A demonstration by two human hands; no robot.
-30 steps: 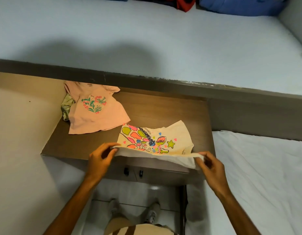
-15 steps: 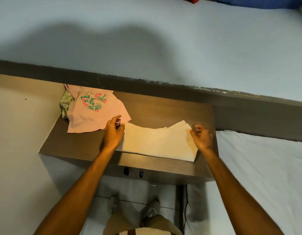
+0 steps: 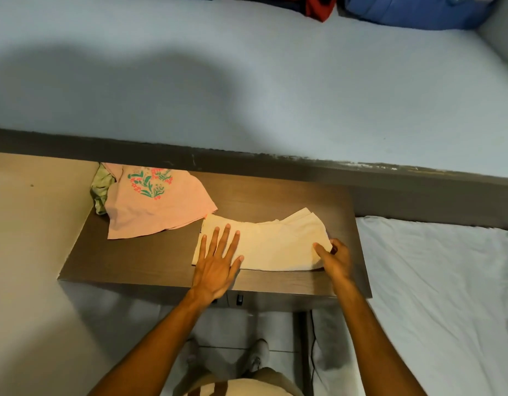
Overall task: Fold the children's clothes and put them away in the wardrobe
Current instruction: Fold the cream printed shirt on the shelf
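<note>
A cream child's shirt [image 3: 275, 244] lies folded over, plain side up, on the brown wooden table [image 3: 150, 258]. My left hand [image 3: 218, 258] presses flat on its left part with fingers spread. My right hand [image 3: 334, 257] pinches the shirt's right edge between thumb and fingers. A pink T-shirt with a flower print [image 3: 155, 201] lies spread at the table's back left, and it partly covers a crumpled green garment [image 3: 101, 190].
A wall [image 3: 24, 238] borders the table on the left. A dark ledge [image 3: 275, 164] runs behind it, with a pale blue surface [image 3: 247, 81] beyond holding red and blue clothes [image 3: 404, 10]. A white sheet [image 3: 446, 295] lies to the right.
The cream shirt's near edge was lifted and folded away, hiding its colourful print. My left hand went from gripping the edge to pressing flat; my right hand slid to the right edge.
</note>
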